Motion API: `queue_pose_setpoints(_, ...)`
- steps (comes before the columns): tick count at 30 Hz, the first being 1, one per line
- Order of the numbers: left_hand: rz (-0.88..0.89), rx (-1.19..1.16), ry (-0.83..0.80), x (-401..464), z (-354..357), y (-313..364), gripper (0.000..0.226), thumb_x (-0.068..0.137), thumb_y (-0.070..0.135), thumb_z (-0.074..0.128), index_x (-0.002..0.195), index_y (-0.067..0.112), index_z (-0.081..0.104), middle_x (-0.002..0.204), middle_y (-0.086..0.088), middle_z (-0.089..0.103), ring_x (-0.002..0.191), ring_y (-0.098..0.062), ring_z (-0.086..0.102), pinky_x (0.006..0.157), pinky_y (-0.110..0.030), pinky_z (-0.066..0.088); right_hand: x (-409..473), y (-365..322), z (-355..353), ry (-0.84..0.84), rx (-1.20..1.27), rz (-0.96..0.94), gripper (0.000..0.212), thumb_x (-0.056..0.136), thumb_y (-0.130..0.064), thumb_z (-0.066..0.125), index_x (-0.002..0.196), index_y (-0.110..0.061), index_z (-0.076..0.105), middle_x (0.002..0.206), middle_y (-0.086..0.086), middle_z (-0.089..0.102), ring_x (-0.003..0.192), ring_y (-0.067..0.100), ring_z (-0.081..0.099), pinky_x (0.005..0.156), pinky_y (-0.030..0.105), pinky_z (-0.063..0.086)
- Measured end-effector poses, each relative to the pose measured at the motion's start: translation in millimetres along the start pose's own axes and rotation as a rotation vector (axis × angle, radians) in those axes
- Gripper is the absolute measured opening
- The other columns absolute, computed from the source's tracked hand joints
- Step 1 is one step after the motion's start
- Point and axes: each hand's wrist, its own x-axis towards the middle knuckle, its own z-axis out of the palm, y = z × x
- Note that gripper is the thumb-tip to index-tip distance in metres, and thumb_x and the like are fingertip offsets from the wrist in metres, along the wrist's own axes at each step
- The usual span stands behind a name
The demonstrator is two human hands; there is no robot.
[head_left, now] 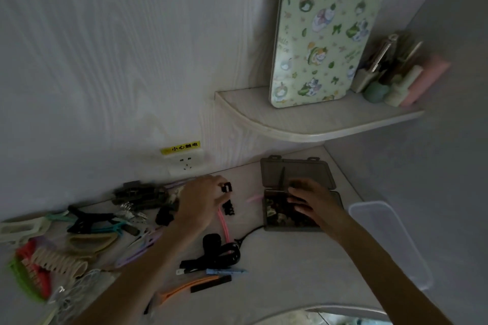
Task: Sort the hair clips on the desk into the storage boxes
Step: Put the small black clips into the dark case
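Observation:
My left hand (pixel 200 200) pinches a small black claw clip (pixel 226 187) just above the desk; another small black clip (pixel 228 207) lies right under it beside a pink clip (pixel 223 224). My right hand (pixel 311 200) hovers over the open grey storage box (pixel 295 166), fingers spread above the dark clips in its tray (pixel 274 216); whether it holds anything is blurred. Many hair clips lie over the left of the desk: a beige claw clip (pixel 56 262), a black one (pixel 87 220), a teal one (pixel 111 228), and orange (pixel 184 290) and blue (pixel 224 271) flat clips.
A clear plastic lid or box (pixel 390 243) lies at the right desk edge. A wall socket (pixel 186 163) with a yellow label sits behind the desk. A corner shelf (pixel 303 124) above holds a patterned green tin (pixel 322 34) and small items. A black strap (pixel 219 250) lies mid-desk.

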Motion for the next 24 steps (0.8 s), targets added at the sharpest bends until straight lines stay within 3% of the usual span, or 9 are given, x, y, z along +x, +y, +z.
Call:
queue_pose_setpoints(4,0.123,-0.192,-0.117,5,12,65,0.033,0.084,0.051,0.059,0.11,0.031,0.063,0.102,0.014,0.068,0.083,0.003,0.059,0.06,-0.001,0.035,-6,6,-31,0.097,-0.067,-0.042,0.038,0.092,0.0,0.048,0.13,-0.004,0.046,0.124,0.014,0.055,0.115,0.027,0.054,0.098,0.033,0.041)
queue_pose_setpoints(5,0.141,-0.227,-0.143,4,16,76,0.035,0.084,0.052,0.059,0.111,0.03,0.063,0.102,0.013,0.069,0.083,0.004,0.059,0.062,0.0,0.036,-8,7,-35,0.09,-0.088,-0.053,0.039,0.093,0.0,0.047,0.132,-0.005,0.045,0.127,0.012,0.054,0.117,0.025,0.052,0.099,0.031,0.039)
queue_pose_setpoints(9,0.129,-0.418,-0.236,4,24,84,0.045,0.082,0.048,0.064,0.121,0.027,0.06,0.109,0.01,0.069,0.091,0.002,0.064,0.083,-0.02,0.054,-12,11,-50,0.077,-0.193,-0.086,0.042,0.094,0.001,0.043,0.135,-0.005,0.041,0.136,0.012,0.049,0.127,0.026,0.046,0.101,0.025,0.033)
queue_pose_setpoints(12,0.05,-0.324,-0.213,6,17,58,0.038,0.08,0.043,0.068,0.115,0.031,0.062,0.104,0.018,0.067,0.086,0.007,0.062,0.076,-0.01,0.048,-12,12,-54,0.053,-0.218,-0.092,0.034,0.094,0.002,0.042,0.127,-0.003,0.048,0.13,0.017,0.053,0.113,0.029,0.055,0.094,0.026,0.043)
queue_pose_setpoints(14,-0.03,-0.278,-0.171,6,9,31,0.027,0.083,0.028,0.066,0.11,0.029,0.065,0.103,0.014,0.069,0.087,0.0,0.065,0.077,-0.016,0.05,-12,13,-49,-0.007,-0.274,-0.112,0.025,0.094,0.002,0.043,0.112,-0.01,0.056,0.123,0.019,0.058,0.09,0.022,0.061,0.077,0.019,0.048)
queue_pose_setpoints(17,-0.104,-0.158,-0.167,-7,-2,-9,0.025,0.086,0.02,0.063,0.111,0.025,0.064,0.108,0.009,0.068,0.091,-0.005,0.064,0.073,-0.017,0.044,-9,18,-29,-0.049,-0.417,-0.193,0.029,0.091,0.003,0.044,0.093,-0.022,0.059,0.107,0.013,0.064,0.087,0.022,0.062,0.073,0.021,0.047)
queue_pose_setpoints(20,-0.152,-0.001,-0.231,-32,-6,-38,0.026,0.089,0.024,0.059,0.115,0.025,0.061,0.116,0.008,0.064,0.101,-0.008,0.061,0.075,-0.021,0.044,-3,29,11,-0.227,-0.656,-0.346,0.028,0.093,-0.004,0.044,0.113,-0.017,0.06,0.114,0.005,0.06,0.099,0.016,0.058,0.081,0.013,0.046)
queue_pose_setpoints(22,-0.19,0.095,-0.257,-52,-6,-50,0.028,0.089,0.025,0.058,0.117,0.027,0.061,0.12,0.007,0.062,0.106,-0.012,0.06,0.08,-0.024,0.046,6,38,41,-0.315,-0.843,-0.439,0.039,0.095,-0.005,0.041,0.132,-0.014,0.046,0.13,0.004,0.05,0.115,0.013,0.049,0.091,0.007,0.036)
queue_pose_setpoints(24,-0.213,0.116,-0.254,-66,-4,-61,0.033,0.087,0.027,0.059,0.121,0.028,0.06,0.125,0.008,0.057,0.108,-0.013,0.059,0.08,-0.023,0.047,23,47,70,-0.291,-1.024,-0.506,0.052,0.094,-0.001,0.041,0.143,-0.016,0.03,0.145,0.005,0.034,0.129,0.018,0.038,0.103,0.018,0.03)
